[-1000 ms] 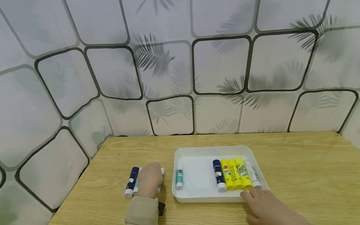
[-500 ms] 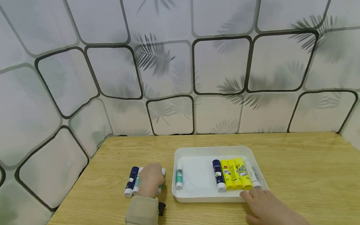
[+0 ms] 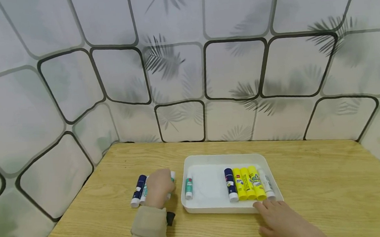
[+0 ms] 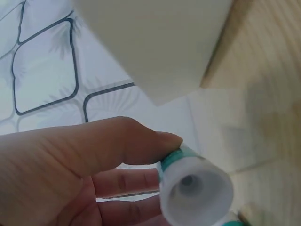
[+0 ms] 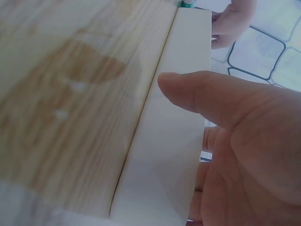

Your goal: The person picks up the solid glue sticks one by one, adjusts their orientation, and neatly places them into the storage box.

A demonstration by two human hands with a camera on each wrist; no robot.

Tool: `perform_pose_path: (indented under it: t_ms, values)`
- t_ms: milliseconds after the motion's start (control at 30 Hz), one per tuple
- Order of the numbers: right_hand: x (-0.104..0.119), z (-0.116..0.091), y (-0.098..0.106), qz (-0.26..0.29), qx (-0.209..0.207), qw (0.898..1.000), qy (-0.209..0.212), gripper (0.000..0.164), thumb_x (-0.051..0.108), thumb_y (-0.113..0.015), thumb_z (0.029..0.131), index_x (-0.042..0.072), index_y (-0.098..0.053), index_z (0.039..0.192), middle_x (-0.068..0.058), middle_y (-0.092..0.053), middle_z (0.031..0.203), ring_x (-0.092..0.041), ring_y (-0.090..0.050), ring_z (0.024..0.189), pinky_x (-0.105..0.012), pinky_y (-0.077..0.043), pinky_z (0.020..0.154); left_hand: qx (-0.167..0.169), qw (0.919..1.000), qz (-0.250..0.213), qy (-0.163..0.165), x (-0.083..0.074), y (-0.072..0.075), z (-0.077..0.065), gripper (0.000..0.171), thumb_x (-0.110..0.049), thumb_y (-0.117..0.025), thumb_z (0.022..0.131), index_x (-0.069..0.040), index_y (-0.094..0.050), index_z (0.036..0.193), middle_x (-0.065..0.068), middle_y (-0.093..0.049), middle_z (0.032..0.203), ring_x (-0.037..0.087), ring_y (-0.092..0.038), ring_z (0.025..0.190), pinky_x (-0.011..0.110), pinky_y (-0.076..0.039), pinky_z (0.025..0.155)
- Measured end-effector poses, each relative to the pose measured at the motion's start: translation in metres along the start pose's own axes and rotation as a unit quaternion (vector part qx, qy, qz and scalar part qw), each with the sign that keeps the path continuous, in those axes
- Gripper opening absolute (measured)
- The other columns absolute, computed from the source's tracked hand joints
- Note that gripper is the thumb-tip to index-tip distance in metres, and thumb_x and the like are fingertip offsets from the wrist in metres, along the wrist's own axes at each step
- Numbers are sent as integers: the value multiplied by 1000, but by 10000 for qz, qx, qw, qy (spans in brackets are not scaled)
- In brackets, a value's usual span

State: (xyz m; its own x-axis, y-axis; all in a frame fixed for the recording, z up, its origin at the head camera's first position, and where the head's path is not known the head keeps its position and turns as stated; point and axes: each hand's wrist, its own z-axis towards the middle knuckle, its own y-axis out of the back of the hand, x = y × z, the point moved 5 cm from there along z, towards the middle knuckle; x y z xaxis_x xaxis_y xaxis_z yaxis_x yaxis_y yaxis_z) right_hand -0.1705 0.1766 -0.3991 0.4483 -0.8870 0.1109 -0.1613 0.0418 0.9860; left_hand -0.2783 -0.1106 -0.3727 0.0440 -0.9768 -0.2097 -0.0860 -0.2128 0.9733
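A glue stick (image 4: 197, 188) is pinched by the left hand (image 3: 158, 187), the tray's five-o'clock rim (image 3: 247, 209) touched by an apparently relaxed right hand (image 3: 283, 219).

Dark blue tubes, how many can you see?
2: a dark blue tube on the table, left of the left hand; another dark blue tube in the white tray, just left of the yellow tubes. Some could be hidden under that hand.

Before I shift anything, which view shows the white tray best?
The head view: it shows the white tray almost whole, with tubes inside; the right hand covers some rim. The left wrist view shows only part of its outside; the right wrist view, one outer wall partly behind that hand.
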Motion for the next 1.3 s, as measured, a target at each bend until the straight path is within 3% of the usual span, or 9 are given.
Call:
perform_pose_path:
  t_ms: [167,400,733,1300]
  values:
    - [0,0,0,-27,44,10000,-65,48,35,-66,76,8,-49,111,-3,-52,95,-20,-47,84,-45,-39,82,-152,9998,-72,-128,-6,12,-7,22,-21,-68,76,-4,-59,87,5,-53,69,20,-49,59,34,-43,51]
    - [0,-1,0,-21,17,10000,-27,47,36,-65,76,8,-50,110,-2,-52,92,-19,-47,82,-44,-40,81,-365,9987,-306,-181,-13,23,-15,21,-15,-69,72,-4,-58,87,4,-52,67,19,-48,56,30,-41,46]
    - [0,-1,0,28,-31,10000,-5,46,35,-65,76,9,-49,109,-2,-52,92,-19,-47,83,-44,-40,81,-710,9966,-220,-359,-25,39,-28,23,-17,-69,72,-5,-58,88,4,-53,66,18,-48,55,31,-41,46]
    - [0,0,0,16,0,10000,21,47,35,-66,76,7,-50,110,-3,-53,93,-20,-49,85,-46,-40,82,-498,9973,47,-533,-47,29,-29,29,-25,-72,72,-6,-60,91,3,-53,66,16,-49,56,30,-43,48]
